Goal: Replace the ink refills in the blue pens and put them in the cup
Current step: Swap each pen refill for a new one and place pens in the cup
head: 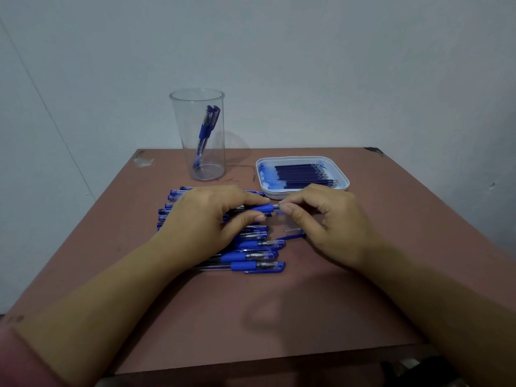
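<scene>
Above the row of pens (251, 248) on the table (307, 317), the left hand (212, 216) pinches a blue pen (261, 208) lying crosswise — tip pointing right — where the right hand's (321, 222) fingertips (287, 209) close on it.

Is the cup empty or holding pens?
Holding pens: two blue pens lean tip-down inside the clear cup, which stands upright.

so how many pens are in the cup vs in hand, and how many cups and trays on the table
pens in the cup: 2
pen in hand: 1, held by the left hand, with the right hand at its tip
cup: 1
tray: 1
total: 5
The pens lying on the table are partly hidden by the hands, so they are not counted.
</scene>
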